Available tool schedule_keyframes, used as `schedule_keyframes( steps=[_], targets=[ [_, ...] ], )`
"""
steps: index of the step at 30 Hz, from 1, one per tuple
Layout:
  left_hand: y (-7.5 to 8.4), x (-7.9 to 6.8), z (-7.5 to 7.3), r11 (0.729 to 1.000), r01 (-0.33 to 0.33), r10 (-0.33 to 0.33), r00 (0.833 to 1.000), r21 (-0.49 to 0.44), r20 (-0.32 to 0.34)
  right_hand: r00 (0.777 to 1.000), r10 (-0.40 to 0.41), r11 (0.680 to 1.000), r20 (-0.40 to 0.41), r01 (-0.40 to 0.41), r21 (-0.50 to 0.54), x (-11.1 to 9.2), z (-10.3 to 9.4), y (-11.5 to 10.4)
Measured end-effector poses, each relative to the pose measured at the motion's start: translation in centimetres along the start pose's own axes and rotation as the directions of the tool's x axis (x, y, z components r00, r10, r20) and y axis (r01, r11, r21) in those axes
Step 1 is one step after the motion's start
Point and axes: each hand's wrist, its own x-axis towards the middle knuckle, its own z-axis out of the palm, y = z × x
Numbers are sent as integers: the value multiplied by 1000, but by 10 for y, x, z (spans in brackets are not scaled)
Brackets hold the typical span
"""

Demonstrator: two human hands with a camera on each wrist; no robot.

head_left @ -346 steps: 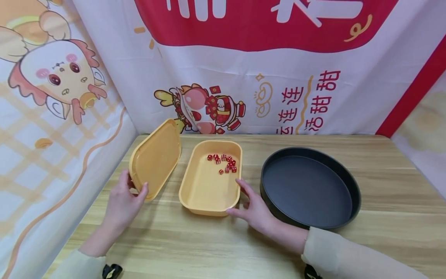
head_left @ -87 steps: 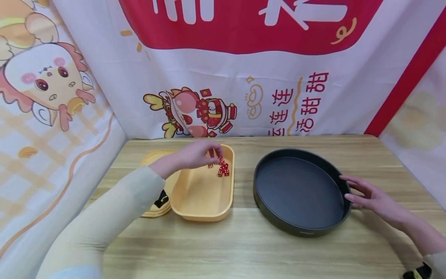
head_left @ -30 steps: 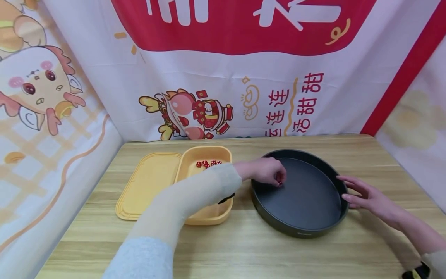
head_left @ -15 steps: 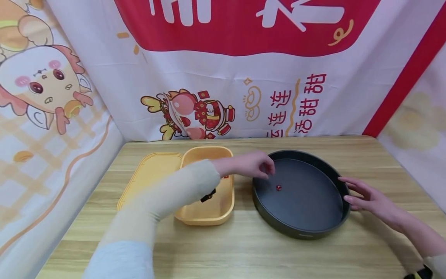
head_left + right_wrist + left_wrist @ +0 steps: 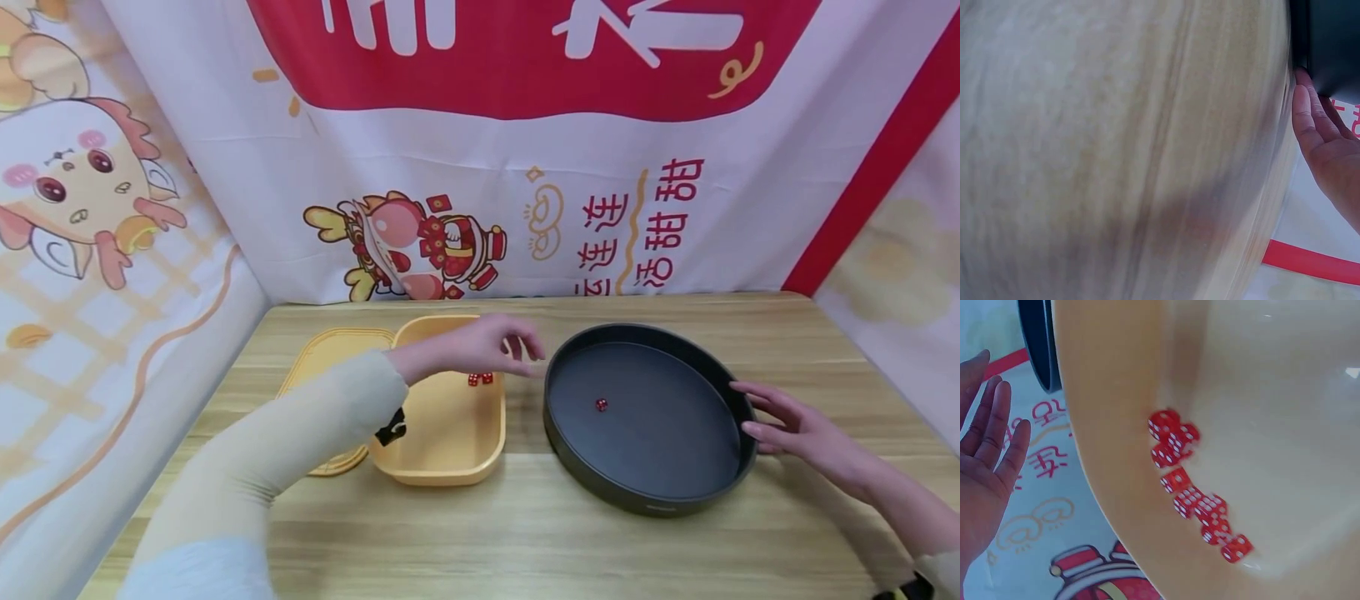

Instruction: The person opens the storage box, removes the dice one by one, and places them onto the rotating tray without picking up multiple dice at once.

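Note:
My left hand [image 5: 491,343] hovers over the right rim of the yellow plastic box [image 5: 442,462], holding nothing. Its fingers are loosely bent in the head view and spread in the left wrist view. Red dice [image 5: 1188,503] with white dots lie along one wall inside the box, several of them; my hand partly covers them in the head view. One red die [image 5: 602,405] sits in the left half of the round black pan [image 5: 660,417]. At the pan's right rim rests my right hand [image 5: 795,425], its extended fingers [image 5: 1316,119] touching the wall.
The yellow lid [image 5: 330,350] lies flat on the wooden table [image 5: 525,533], left of the box and partly under my left forearm. A printed cloth [image 5: 465,158] hangs behind the table's back edge, with more cloth along the left side.
The lid went from my left hand onto the table. My left hand carried a die into the pan, let go and moved back left. My right hand shifted from box to pan.

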Motion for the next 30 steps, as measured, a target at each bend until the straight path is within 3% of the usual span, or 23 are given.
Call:
schedule_keyframes(
  steps=[8,13,17,23,30],
  targets=[
    [-24,-37,-12,990,101,-109,991,-102,-79,1000,-12,1000,4,12,13,1,3,-1],
    [-43,-53,-13,990,129,-135,986,-63,-93,999,-35,999,-2,35,13,1,2,2],
    [-54,-59,-10,985,170,-171,983,-24,-59,1000,-29,999,-5,29,17,0,2,3],
    [-67,-65,-5,978,197,-198,980,-61,-15,1000,-14,1000,-4,14,14,0,2,2],
    [-72,-62,1,976,217,-217,976,-20,1,1000,-19,1000,-6,19,15,0,2,3]
  ],
)
